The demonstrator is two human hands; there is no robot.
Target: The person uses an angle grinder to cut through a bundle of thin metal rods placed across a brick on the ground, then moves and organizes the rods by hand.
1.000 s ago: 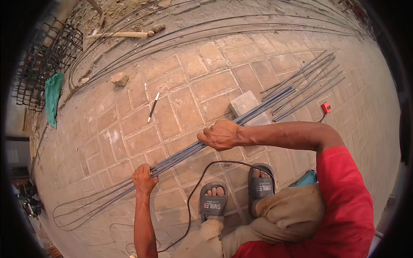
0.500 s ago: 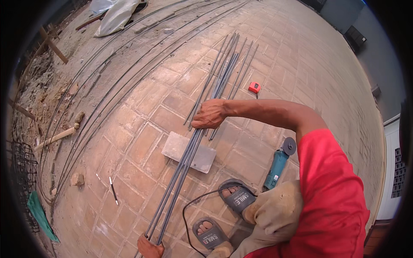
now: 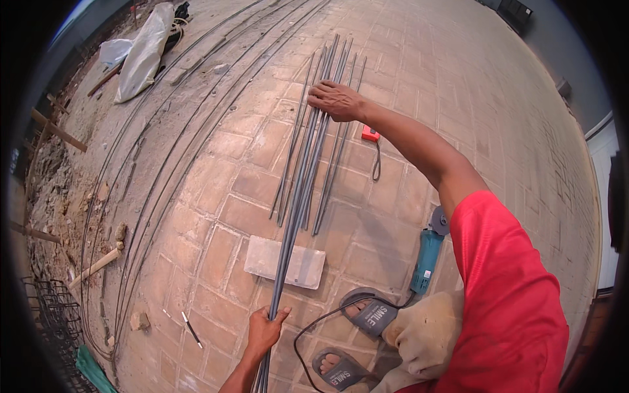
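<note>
A bundle of long grey steel rods [image 3: 285, 249] runs away from me across a pale block [image 3: 305, 269] on the brick paving. My left hand [image 3: 266, 327] is closed round its near part. My right hand [image 3: 333, 101], arm stretched out, grips the bundle near its far end, where more loose rods [image 3: 326, 200] lie alongside. A red tape measure [image 3: 369, 133] with a strap lies just right of the rods. At my right, by my sandalled feet, rests a teal angle grinder [image 3: 426, 260] with its cord.
Long bent rods [image 3: 190, 131] curve along the left beside dirt, a wooden stick [image 3: 95, 267] and a steel mesh cage [image 3: 46, 304]. A marker [image 3: 192, 329] and a green cloth [image 3: 95, 373] lie at lower left. White sacks [image 3: 139, 56] lie behind; a wall [image 3: 560, 62] borders the right.
The bundle has swung from sideways to pointing away from me as the view turned. My right hand has moved farther out toward the far ends; my left hand has come up into view.
</note>
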